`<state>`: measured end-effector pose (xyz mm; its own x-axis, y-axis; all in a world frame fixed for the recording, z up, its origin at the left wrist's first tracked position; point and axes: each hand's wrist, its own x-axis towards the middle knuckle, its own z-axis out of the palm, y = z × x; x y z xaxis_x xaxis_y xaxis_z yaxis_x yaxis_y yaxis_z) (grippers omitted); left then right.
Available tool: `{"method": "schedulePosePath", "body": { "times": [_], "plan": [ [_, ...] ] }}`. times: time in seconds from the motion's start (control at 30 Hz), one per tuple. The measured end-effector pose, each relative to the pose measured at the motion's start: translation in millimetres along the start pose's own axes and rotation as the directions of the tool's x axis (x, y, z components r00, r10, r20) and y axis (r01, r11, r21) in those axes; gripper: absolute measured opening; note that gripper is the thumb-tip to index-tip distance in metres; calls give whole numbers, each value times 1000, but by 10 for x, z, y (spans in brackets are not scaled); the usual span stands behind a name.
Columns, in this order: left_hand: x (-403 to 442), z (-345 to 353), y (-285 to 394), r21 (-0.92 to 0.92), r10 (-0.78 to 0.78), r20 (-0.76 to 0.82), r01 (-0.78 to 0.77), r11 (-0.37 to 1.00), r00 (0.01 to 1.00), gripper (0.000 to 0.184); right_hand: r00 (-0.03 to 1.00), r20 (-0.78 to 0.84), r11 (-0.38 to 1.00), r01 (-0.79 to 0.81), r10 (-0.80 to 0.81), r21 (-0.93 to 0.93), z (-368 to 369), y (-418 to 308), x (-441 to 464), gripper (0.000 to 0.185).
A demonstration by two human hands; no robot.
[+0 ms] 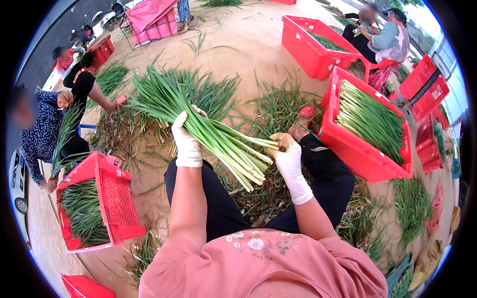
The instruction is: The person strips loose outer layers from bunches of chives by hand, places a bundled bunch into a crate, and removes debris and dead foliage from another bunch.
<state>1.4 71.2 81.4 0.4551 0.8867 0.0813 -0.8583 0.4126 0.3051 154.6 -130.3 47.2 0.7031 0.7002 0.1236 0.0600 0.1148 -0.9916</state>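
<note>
A bunch of long green stalks with pale ends (213, 139) lies slanted across the space above my lap, leafy tops to the upper left. My left hand (187, 136), in a white glove, is wrapped round the middle of the bunch. At the pale ends on the right is my right hand (286, 154), also gloved, its fingers closed on a stalk at the edge of the bunch. Loose leafy stalks (203, 92) lie on the ground behind the bunch. Trimmed leaves and debris (263, 198) are heaped between my legs.
To my right stands a red crate (367, 166) of neatly laid stalks, with another red crate (303, 47) beyond it. A red crate (119, 198) of greens is at the left, beside a seated co-worker (44, 114). More people sit farther back on both sides.
</note>
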Motion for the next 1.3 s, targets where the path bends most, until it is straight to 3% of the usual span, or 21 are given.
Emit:
{"method": "schedulePosePath", "body": {
  "times": [0.17,0.27,0.37,0.5,0.57,0.63,0.67,0.7,0.73,0.77,0.8,0.83,0.87,0.9,0.93,0.97,1.03,1.1,1.17,1.23,1.3],
  "plan": [
    [7,-31,6,41,-24,52,21,999,998,22,999,-42,992,29,-35,-124,-118,-25,-26,34],
    [15,-28,106,15,17,34,-17,1000,999,20,988,-121,923,-44,98,383,-407,-27,14,34],
    [61,-132,261,-64,48,51,-44,997,998,19,977,-4,464,-98,214,880,-886,130,129,24],
    [2,-105,467,-68,181,13,-180,981,983,22,959,-270,623,266,-91,736,-1929,500,279,20],
    [18,-194,604,-99,244,23,-241,965,969,21,644,-765,892,351,-9,285,-2039,180,213,19],
    [39,-278,717,-62,276,75,-272,960,958,20,572,-793,964,257,-207,-66,-2037,-4,156,18],
    [33,-292,750,-96,294,78,-286,953,953,22,596,-727,940,188,-341,-286,-1984,-7,165,19],
    [30,-306,773,-131,309,80,-297,946,948,23,599,-726,941,186,-337,-283,-1910,71,180,19],
    [31,-317,787,-176,299,109,-278,944,948,28,721,-532,713,-75,-444,-697,-1791,175,193,29],
    [28,-330,785,-175,299,109,-278,945,948,28,854,-318,255,-228,-411,-940,-1683,266,192,43],
    [9,-297,776,-225,276,106,-247,942,955,31,936,-333,800,-114,-112,-589,-1265,8,89,47],
    [-3,-274,763,-273,251,104,-215,938,962,34,982,-143,992,-121,126,45,-770,-260,-4,52],
    [2,-264,739,-336,219,141,-161,928,965,38,988,61,900,-154,142,407,-515,-127,35,57],
    [-11,-222,701,-330,210,143,-153,931,967,38,984,135,926,-157,117,343,-136,-133,-44,59],
    [-32,-146,653,-303,213,159,-158,940,964,38,982,187,995,-3,-15,99,151,-268,-101,60],
    [-62,-75,605,-278,218,173,-165,946,960,38,964,229,990,125,-138,71,407,-191,-114,63],
    [-73,-64,579,-218,198,206,-152,964,958,40,955,294,987,-91,48,134,606,-275,-95,63],
    [-60,-108,597,-107,249,226,-230,967,942,40,985,60,986,156,-159,60,513,-185,25,52],
    [-35,-145,629,-91,247,223,-232,969,943,40,925,-82,925,359,-370,-123,380,-394,18,34],
    [-55,-161,596,-43,234,240,-230,972,942,40,807,269,719,591,-526,-365,283,-555,-56,29],
    [-50,-120,551,47,255,133,-264,963,958,42,733,408,444,665,-545,-601,444,-590,-136,24]
  ]
}}
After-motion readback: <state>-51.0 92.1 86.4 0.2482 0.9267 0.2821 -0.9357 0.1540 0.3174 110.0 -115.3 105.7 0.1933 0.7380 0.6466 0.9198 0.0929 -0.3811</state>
